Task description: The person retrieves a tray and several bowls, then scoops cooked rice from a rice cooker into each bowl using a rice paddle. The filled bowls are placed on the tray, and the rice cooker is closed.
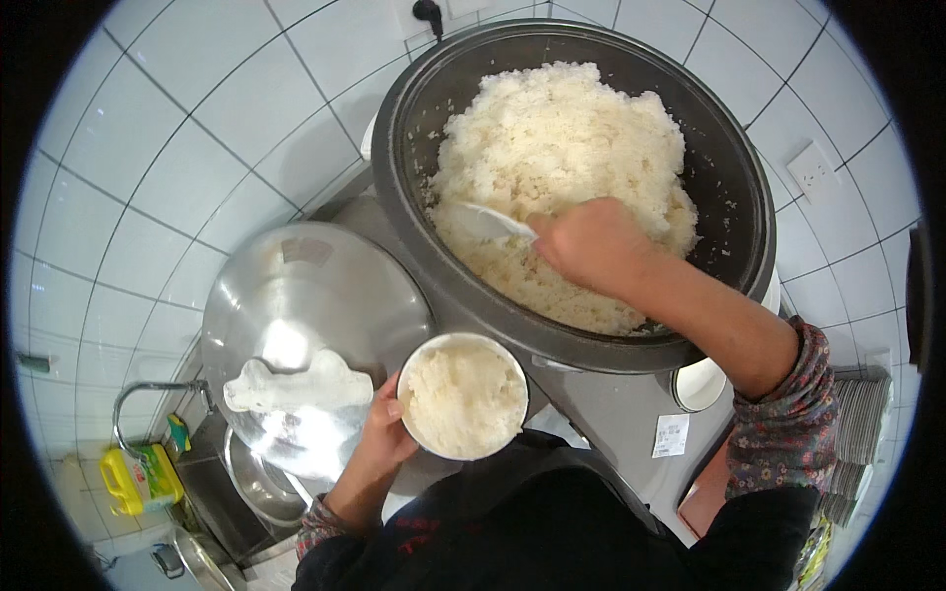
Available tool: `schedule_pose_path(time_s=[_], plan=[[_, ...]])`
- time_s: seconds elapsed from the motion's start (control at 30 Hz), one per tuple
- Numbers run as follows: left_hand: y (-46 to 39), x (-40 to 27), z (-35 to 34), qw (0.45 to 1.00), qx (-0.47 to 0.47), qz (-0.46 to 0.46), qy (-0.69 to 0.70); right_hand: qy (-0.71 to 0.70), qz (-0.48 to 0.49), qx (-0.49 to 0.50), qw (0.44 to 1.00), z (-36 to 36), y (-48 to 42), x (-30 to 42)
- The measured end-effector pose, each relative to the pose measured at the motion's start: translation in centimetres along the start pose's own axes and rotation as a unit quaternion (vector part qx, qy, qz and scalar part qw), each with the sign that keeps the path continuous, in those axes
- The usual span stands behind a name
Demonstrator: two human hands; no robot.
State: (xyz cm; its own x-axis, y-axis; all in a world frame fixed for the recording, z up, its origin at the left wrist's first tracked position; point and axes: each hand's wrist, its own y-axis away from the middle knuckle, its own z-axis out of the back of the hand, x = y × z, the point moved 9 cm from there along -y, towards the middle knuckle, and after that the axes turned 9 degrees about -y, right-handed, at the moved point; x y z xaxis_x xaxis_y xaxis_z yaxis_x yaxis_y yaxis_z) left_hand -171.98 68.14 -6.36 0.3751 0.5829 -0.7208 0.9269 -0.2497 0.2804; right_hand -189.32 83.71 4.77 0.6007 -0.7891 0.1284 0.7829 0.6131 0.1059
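My left hand grips a round bowl by its left side, and cooked rice fills it to about the rim. In my right hand is the handle of a white rice paddle. The paddle's blade lies against the near left part of a large mound of rice. That mound sits in a big dark cooking pot, with loose grains stuck to its inner wall. My right forearm crosses over the pot's near right rim. The bowl is apart from the pot, just in front of it.
A domed metal lid with a white handle lies left of the bowl. Beyond it are a sink faucet, a yellow jug and a metal basin. A white cup and a paper slip lie on the right counter.
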Motion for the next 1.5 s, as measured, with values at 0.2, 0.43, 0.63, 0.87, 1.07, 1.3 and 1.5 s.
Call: schedule_pose_path(time_s=[0.2,0.43,0.63,0.87,1.07,1.3,1.5], plan=[[-0.2,-0.4,0.8,0.999,-0.015,-0.013,0.049,-0.118,0.098,-0.005,0.988,-0.3,1.3,1.2],[-0.4,-1.3,0.7,0.997,-0.027,-0.035,0.061,-0.395,0.026,0.039,0.918,3.0,5.2,-0.6],[-0.7,-2.8,0.0,0.997,-0.007,-0.058,0.059,-0.586,-0.103,0.084,0.799,2.9,8.2,-2.4],[-1.5,-3.4,-1.4,0.996,0.014,-0.069,0.053,-0.583,-0.097,0.042,0.805,3.8,8.9,-2.2],[-1.4,-3.1,-0.8,0.992,0.023,-0.077,0.101,-0.131,0.13,-0.184,0.965,10.2,11.8,5.2],[-1.2,-2.9,-0.8,0.989,0.019,-0.087,0.12,-0.183,0.154,-0.167,0.956,10.1,12.9,7.5],[-1.0,-2.9,-0.4,0.989,0.015,-0.087,0.121,-0.199,0.191,-0.148,0.95,9.8,12.7,8.1]])
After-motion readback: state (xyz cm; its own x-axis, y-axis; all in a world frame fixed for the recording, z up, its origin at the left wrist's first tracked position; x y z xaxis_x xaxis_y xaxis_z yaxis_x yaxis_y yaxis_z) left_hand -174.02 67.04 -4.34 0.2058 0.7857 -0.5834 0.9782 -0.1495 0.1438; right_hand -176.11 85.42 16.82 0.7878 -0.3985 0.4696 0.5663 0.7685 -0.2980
